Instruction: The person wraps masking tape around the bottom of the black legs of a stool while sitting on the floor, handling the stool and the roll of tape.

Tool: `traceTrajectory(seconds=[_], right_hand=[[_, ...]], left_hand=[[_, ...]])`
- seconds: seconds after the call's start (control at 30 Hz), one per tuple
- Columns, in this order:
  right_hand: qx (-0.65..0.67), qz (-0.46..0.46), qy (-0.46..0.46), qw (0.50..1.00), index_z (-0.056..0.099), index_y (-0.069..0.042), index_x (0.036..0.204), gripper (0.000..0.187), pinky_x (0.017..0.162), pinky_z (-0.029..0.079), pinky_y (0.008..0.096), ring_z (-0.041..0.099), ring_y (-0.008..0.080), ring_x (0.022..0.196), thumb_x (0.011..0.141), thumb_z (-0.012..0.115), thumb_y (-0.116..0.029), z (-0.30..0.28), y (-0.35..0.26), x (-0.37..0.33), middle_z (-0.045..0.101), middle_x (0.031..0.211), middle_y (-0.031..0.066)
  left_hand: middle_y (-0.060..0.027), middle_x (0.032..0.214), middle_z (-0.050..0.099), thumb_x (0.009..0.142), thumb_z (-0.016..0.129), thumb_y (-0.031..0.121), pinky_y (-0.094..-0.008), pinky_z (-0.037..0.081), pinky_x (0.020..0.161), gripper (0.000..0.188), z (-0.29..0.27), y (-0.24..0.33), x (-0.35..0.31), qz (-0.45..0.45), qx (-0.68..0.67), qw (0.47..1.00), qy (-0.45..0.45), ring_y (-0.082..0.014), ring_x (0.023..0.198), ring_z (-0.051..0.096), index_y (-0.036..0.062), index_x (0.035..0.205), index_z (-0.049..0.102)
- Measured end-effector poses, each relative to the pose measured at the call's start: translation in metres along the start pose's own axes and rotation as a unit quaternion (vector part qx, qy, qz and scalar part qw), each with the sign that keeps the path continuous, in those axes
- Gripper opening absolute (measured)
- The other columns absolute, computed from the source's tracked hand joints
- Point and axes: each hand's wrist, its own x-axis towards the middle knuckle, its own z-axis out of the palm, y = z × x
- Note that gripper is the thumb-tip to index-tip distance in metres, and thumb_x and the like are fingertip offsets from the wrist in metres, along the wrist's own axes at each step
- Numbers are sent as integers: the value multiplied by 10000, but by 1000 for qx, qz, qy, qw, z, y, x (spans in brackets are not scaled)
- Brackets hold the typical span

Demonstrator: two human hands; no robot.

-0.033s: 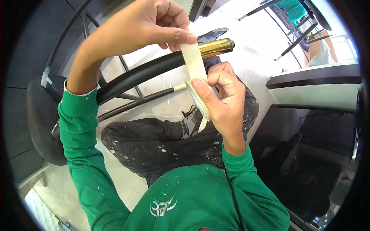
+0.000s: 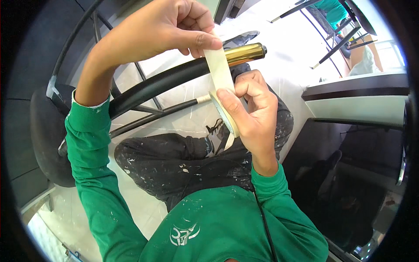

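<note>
My left hand (image 2: 192, 30) pinches the free end of a strip of cream masking tape (image 2: 221, 70) between thumb and fingers. The strip lies across a black chair leg (image 2: 161, 85), beside where its shiny gold tip (image 2: 244, 54) begins. Below the leg, my right hand (image 2: 253, 105) grips the tape roll (image 2: 224, 115), thumb on its near side. The strip runs taut from the roll up to my left fingers. The leg belongs to a chair lying on its side, its dark padded seat (image 2: 50, 139) at the left.
Another thinner black leg (image 2: 152, 118) with a pale taped band runs below the first. My bent legs in paint-spotted dark trousers (image 2: 183, 161) are underneath. A glossy black panel (image 2: 345, 183) stands at right. Farther off are another overturned chair (image 2: 336, 48) and a person in green (image 2: 331, 11).
</note>
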Motion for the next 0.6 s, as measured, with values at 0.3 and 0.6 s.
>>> traceTrajectory(seconds=[0.3, 0.6], right_hand=[[26, 17, 15, 999, 624, -4, 781, 202, 751, 415, 273, 515, 133, 806, 876, 787, -76, 4, 4, -1, 536, 857, 41], [22, 17, 14, 1000, 616, -4, 768, 227, 748, 411, 270, 512, 131, 800, 883, 788, -94, 6, 9, -2, 534, 857, 49]], left_hand=[[-16, 776, 688, 942, 772, 285, -187, 529, 643, 272, 2, -6, 3, -21, -53, 998, -5, -58, 695, 659, 23, 937, 697], [-57, 817, 725, 958, 754, 187, -184, 506, 615, 243, -9, 11, 4, -91, -100, 989, -51, -65, 681, 640, -51, 990, 716]])
